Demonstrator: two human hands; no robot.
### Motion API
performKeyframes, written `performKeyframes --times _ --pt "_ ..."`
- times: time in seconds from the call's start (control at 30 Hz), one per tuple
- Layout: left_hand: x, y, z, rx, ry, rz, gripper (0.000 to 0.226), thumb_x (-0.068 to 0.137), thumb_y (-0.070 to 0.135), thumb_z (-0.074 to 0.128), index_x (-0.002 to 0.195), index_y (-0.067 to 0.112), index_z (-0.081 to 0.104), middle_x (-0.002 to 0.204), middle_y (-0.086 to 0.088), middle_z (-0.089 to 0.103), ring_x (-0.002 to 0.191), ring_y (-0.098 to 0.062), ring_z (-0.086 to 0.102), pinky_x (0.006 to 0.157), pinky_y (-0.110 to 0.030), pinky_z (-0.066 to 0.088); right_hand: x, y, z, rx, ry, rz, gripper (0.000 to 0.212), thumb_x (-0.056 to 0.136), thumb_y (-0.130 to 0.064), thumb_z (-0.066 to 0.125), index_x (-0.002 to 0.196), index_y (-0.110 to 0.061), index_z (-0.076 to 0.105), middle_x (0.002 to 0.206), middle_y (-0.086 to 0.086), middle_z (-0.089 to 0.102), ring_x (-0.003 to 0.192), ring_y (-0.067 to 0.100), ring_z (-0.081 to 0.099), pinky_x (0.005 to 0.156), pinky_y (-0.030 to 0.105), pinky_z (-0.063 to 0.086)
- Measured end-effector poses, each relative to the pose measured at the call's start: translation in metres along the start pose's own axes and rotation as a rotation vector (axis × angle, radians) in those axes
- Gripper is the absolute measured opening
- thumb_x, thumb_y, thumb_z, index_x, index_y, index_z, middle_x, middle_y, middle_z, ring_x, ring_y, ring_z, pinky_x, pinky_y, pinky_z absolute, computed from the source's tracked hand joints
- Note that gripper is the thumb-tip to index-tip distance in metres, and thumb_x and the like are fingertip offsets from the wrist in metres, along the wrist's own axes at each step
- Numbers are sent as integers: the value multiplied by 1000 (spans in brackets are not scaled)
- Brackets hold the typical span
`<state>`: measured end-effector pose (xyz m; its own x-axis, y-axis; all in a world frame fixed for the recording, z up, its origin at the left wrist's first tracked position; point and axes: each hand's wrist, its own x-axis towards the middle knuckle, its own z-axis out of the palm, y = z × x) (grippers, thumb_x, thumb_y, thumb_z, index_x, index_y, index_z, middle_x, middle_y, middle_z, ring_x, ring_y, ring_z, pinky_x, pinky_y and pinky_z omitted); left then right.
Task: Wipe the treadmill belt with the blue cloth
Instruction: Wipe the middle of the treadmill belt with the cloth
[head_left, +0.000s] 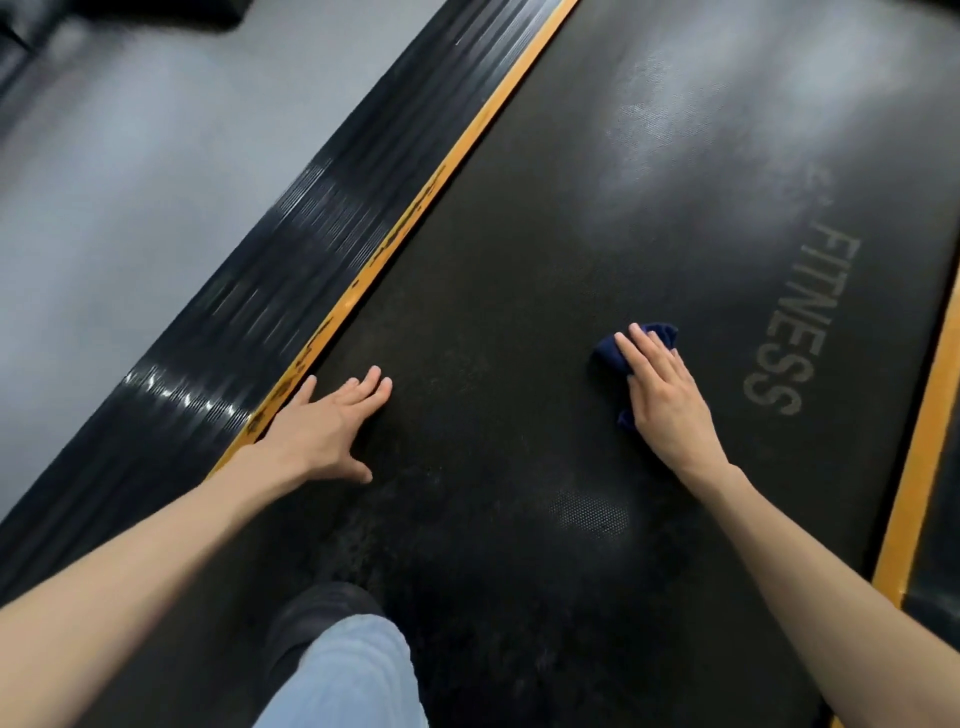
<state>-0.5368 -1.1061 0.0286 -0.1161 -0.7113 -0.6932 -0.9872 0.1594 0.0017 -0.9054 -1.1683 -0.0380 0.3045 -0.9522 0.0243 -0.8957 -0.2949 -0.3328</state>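
Observation:
The black treadmill belt (519, 291) runs from bottom centre to top right, with faded "FITNESS" lettering near its right side. My right hand (667, 397) lies flat, fingers straight, pressing a crumpled dark blue cloth (610, 353) onto the belt; cloth shows past my fingertips and under my palm. My left hand (327, 423) rests flat on the belt's left part beside the orange strip, fingers spread and holding nothing.
An orange strip (415, 218) and a ribbed black side rail (291, 244) border the belt on the left, with grey floor (114, 171) beyond. Another orange strip (930, 447) edges the right. My knee in light jeans (353, 675) and a dark shoe (322, 608) are at the bottom.

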Motion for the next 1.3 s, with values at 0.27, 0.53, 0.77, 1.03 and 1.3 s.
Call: performKeyframes --times 0.27,0.53,0.77,1.03,1.3 --pt "1 0 8 120 56 5 120 71 47 73 145 27 -19 156 5 -17 145 -14 5 116 -42 3 -6 5 6 94 122 15 48 94 -3 48 141 -12 40 149 7 34 140 18 24 117 27 10" --pt "11 17 9 440 11 16 120 75 50 69 145 1 -17 154 -21 -12 145 -30 6 118 -37 3 -6 8 12 81 181 -20 45 95 -15 35 139 -11 42 148 7 36 139 19 28 117 31 15" --pt "3 13 1 402 8 36 120 76 55 65 146 5 -18 155 -16 -13 145 -25 7 117 -33 9 -8 8 11 130 227 -15 45 94 -5 48 138 -12 45 147 4 39 138 17 30 117 29 16" --pt "-13 5 -14 372 -26 111 95 88 42 56 149 13 -11 157 -7 -13 144 -17 12 117 -33 16 -11 5 5 184 220 23 43 94 -7 50 135 -16 49 145 0 42 136 14 33 116 21 13" --pt "-23 -9 23 146 29 84 118 72 55 70 148 21 -14 155 -1 -20 144 -22 16 115 -33 25 -7 -5 9 52 182 91 43 95 -5 45 138 -14 46 147 4 39 138 21 32 116 34 20"
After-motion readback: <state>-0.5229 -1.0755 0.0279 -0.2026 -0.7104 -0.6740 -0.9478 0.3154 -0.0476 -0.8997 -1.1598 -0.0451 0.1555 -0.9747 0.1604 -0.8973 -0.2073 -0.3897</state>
